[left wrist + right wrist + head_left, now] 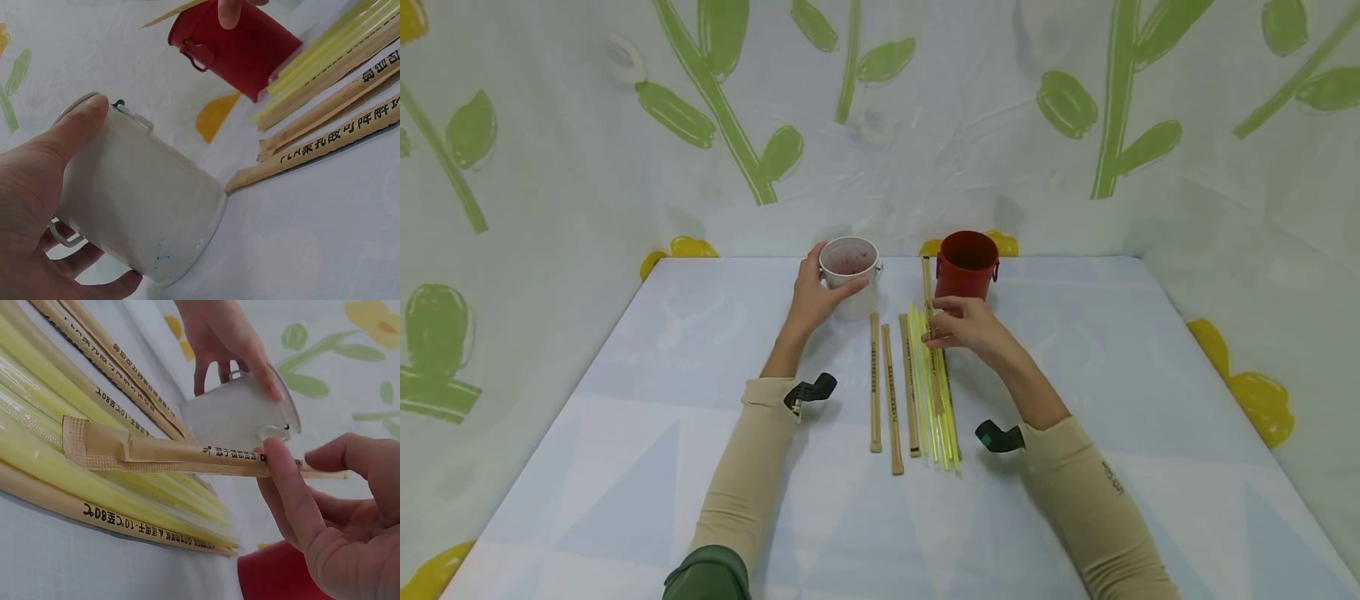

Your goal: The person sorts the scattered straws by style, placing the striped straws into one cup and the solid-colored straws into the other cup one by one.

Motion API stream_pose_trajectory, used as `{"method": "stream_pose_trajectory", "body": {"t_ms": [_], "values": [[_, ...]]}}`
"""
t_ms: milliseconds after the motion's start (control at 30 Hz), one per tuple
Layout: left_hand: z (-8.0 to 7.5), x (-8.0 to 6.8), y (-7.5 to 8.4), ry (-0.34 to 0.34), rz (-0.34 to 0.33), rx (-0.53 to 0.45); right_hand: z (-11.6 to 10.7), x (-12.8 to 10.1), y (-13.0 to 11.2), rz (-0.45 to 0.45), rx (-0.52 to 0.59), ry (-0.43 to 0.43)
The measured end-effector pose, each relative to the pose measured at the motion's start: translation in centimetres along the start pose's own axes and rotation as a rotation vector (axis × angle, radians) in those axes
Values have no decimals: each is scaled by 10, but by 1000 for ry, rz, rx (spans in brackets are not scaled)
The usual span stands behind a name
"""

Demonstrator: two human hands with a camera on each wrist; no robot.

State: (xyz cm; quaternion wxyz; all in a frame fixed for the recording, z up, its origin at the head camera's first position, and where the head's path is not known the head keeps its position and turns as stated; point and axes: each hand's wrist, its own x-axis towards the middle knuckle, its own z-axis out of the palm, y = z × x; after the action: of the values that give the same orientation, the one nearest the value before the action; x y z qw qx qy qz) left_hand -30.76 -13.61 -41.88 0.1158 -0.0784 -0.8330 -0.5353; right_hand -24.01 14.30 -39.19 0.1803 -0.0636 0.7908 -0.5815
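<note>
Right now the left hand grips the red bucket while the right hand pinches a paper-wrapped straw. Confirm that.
Not quite: the left hand grips the white bucket, not the red bucket, as the head view shows. The right hand does pinch a paper-wrapped straw.

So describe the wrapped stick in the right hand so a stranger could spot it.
Start at the red pail at the table's back. Just in front, the right hand pinches one brown paper-wrapped stick. Unlike the others lying flat, it is lifted above the yellow straws.
</note>
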Motion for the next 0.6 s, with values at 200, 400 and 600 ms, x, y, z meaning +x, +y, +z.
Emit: {"method": "stream_pose_trajectory", "body": {"t_ms": [200, 400, 600], "values": [[0, -1, 0, -6, -4, 7, 1, 0, 0, -86, -35, -8], [1, -1, 0, -13, 9, 2, 4, 3, -8, -163, -133, 54], [1, -1, -2, -8, -1, 12, 6, 9, -27, -226, -277, 173]]}}
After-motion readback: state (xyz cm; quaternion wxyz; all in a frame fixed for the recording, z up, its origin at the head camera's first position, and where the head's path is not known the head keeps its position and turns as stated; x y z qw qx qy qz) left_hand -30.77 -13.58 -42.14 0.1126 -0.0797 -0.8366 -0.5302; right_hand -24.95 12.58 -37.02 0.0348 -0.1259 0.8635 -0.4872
